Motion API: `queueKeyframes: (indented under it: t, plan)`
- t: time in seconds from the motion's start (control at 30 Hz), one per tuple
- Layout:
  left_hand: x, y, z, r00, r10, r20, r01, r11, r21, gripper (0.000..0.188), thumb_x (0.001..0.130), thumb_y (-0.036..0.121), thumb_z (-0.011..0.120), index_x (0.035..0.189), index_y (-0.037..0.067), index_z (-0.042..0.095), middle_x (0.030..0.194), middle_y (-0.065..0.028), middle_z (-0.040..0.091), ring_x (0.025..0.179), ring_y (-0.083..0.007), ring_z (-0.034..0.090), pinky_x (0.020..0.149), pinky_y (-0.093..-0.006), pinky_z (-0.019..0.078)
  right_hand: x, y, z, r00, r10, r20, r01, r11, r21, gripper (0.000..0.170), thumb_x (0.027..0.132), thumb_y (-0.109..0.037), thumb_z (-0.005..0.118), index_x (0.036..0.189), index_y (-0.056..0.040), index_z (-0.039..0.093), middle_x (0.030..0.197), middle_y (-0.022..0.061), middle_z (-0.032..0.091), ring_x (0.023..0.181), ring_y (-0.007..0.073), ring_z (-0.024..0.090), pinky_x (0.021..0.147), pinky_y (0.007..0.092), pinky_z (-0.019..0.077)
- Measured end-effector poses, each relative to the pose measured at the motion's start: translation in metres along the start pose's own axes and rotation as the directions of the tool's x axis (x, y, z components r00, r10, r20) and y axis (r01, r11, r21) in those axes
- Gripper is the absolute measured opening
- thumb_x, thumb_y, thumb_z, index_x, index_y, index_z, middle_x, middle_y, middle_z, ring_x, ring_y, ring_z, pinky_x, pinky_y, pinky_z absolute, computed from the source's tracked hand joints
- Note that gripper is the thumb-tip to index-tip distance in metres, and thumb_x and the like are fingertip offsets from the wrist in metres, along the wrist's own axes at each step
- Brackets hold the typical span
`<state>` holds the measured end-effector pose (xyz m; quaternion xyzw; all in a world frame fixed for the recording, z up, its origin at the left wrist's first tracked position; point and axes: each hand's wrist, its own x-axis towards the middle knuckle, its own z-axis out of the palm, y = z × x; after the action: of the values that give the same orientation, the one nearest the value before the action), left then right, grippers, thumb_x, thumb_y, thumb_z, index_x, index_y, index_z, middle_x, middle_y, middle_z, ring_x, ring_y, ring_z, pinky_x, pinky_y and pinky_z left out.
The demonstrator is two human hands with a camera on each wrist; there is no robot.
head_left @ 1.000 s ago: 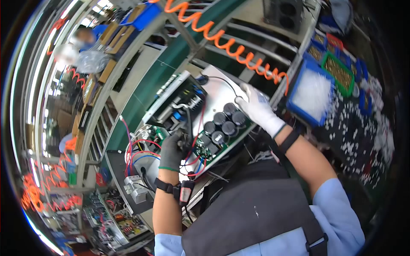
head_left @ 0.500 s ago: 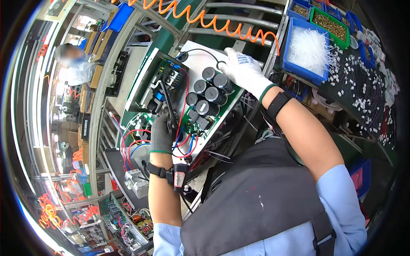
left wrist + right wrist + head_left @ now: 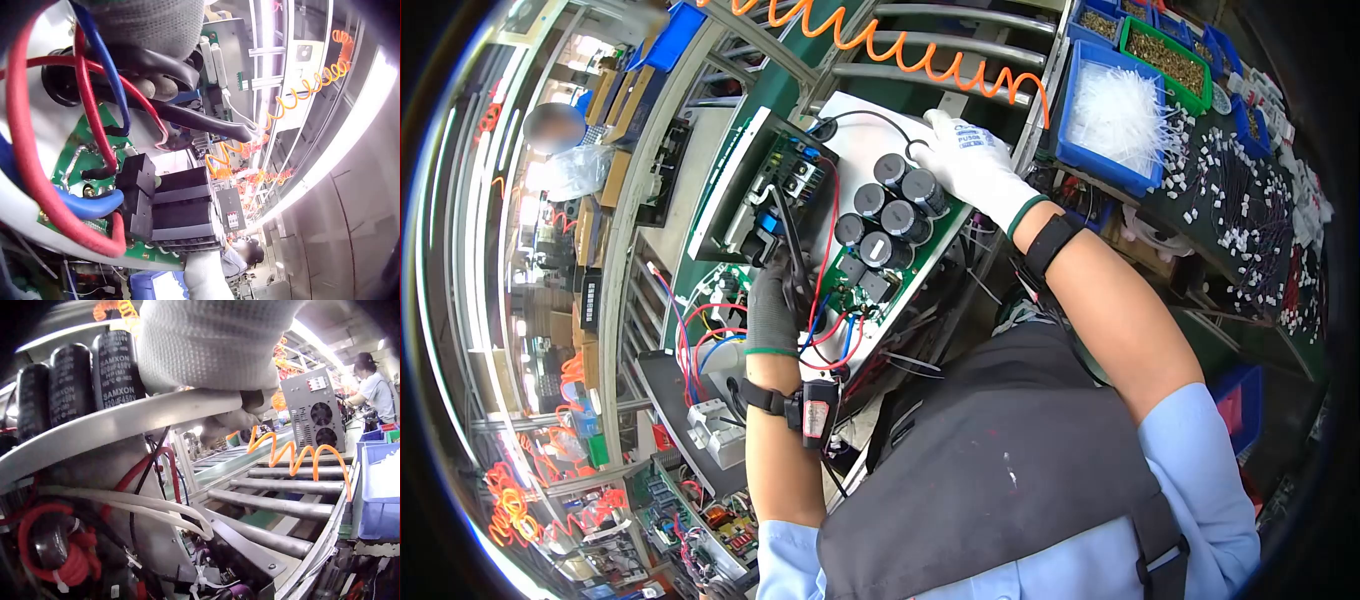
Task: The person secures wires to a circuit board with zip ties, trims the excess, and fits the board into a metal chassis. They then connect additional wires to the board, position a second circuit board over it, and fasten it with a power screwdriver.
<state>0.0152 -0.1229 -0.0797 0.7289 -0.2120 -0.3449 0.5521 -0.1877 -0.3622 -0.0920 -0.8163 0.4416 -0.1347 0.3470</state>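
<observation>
A white metal plate carries a green circuit board with several black capacitors. My right hand, in a white glove, grips the plate's far right edge; in the right wrist view fingertips curl beneath it. My left hand, gloved in grey, holds a thick black cable beside an upright framed circuit module. The left fingers show among black loops in the left wrist view, partly hidden. Red wires and blue wires run around this hand.
Steel rollers lie behind the plate, with an orange coiled hose above. A blue bin of white ties stands right, near a green bin of small metal parts. Below the plate are loose wires and a red-wrapped coil.
The head view has swung, so the work sits higher and further left in it. Both hands stay at the same parts of the assembly; almost nothing differs over the last half second.
</observation>
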Motion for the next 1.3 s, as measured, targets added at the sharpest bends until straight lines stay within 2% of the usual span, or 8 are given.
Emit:
queueKeyframes:
  t: [0.17,0.23,0.3,0.37,0.4,1.0,1.17,1.3]
  plan:
    - [0.002,0.002,-0.002,0.987,-0.123,0.105,0.136,0.982,-0.13,0.02,0.088,0.008,0.059,0.105,-0.001,0.063,0.084,-0.0057,0.068,0.069,-0.0094,0.06,0.061,-0.023,0.0474,-0.001,0.0,0.001,0.998,-0.054,-0.037,0.053,0.998,-0.031,0.053,0.09,-0.043,0.048,0.125,-0.0036,0.048,0.112,0.0217,0.063,0.105,0.0368,0.062,0.089,0.0456,0.0484]
    - [-0.009,0.007,0.009,0.89,0.433,0.14,-0.419,0.66,0.623,0.039,0.093,0.036,0.061,0.098,-0.002,0.066,0.076,-0.0083,0.066,0.06,-0.0129,0.061,0.05,-0.0231,0.0469,-0.002,0.001,0.003,0.995,-0.069,-0.072,0.068,0.998,-0.02,0.052,0.089,-0.043,0.05,0.123,-0.004,0.049,0.111,0.0221,0.063,0.105,0.0367,0.062,0.089,0.0459,0.0484]
    - [-0.004,0.012,0.007,0.999,-0.046,-0.015,0.045,0.997,-0.057,0.018,0.085,0.009,0.06,0.097,-0.002,0.068,0.08,-0.0082,0.07,0.064,-0.0097,0.062,0.059,-0.0279,0.0483,0.002,0.005,0.007,0.99,-0.098,-0.099,0.098,0.995,-0.01,0.051,0.089,-0.043,0.051,0.122,-0.0047,0.049,0.112,0.0224,0.063,0.105,0.0379,0.061,0.089,0.0468,0.0483]
    - [0.004,0.003,0.004,0.902,0.411,0.135,-0.39,0.636,0.666,0.017,0.084,0.01,0.061,0.094,-0.002,0.069,0.07,-0.0075,0.069,0.053,-0.0108,0.059,0.052,-0.0287,0.0476,0.008,0.01,0.011,0.992,-0.11,-0.063,0.109,0.994,-0.015,0.051,0.089,-0.044,0.052,0.123,-0.0051,0.05,0.113,0.0223,0.063,0.106,0.0383,0.061,0.089,0.0471,0.0488]
    - [0.007,-0.002,0.011,0.982,0.156,-0.106,-0.153,0.988,0.039,0.015,0.084,0.01,0.061,0.087,-0.002,0.069,0.064,-0.0064,0.067,0.044,-0.0123,0.056,0.044,-0.0258,0.044,0.008,0.012,0.013,0.991,-0.115,-0.07,0.115,0.993,-0.001,0.051,0.089,-0.044,0.052,0.122,-0.0052,0.05,0.113,0.0221,0.063,0.106,0.0385,0.061,0.089,0.0474,0.0491]
    - [-0.053,0.042,-0.001,0.994,-0.081,-0.079,0.071,0.99,-0.123,0.037,0.099,0.026,0.049,0.106,-0.006,0.064,0.093,-0.0115,0.07,0.076,-0.0131,0.064,0.071,-0.027,0.0507,0.025,0.004,-0.003,0.959,-0.269,-0.093,0.285,0.91,0.301,0.048,0.084,-0.021,0.063,0.123,0.0046,0.053,0.118,0.0213,0.057,0.114,0.0333,0.054,0.099,0.0403,0.0428]
    - [-0.102,0.033,0.0,0.981,0.192,0.04,-0.196,0.956,0.218,0.041,0.101,0.028,0.049,0.126,-0.004,0.055,0.116,-0.0134,0.065,0.105,-0.0227,0.061,0.095,-0.0335,0.0447,-0.004,-0.124,-0.066,0.297,-0.935,0.195,0.825,0.354,0.44,0.033,0.078,-0.01,0.067,0.109,-0.0014,0.062,0.089,0.0132,0.065,0.077,0.03,0.065,0.07,0.0375,0.0525]
    - [-0.088,0.047,0.013,0.942,0.287,0.174,-0.332,0.718,0.612,0.033,0.096,0.022,0.055,0.121,0.001,0.058,0.108,-0.013,0.065,0.097,-0.0297,0.059,0.094,-0.0373,0.0424,-0.012,-0.13,-0.026,0.139,-0.852,0.505,0.975,0.207,0.081,0.027,0.081,-0.016,0.066,0.106,-0.0058,0.064,0.087,0.0104,0.065,0.077,0.0274,0.067,0.068,0.0377,0.0519]
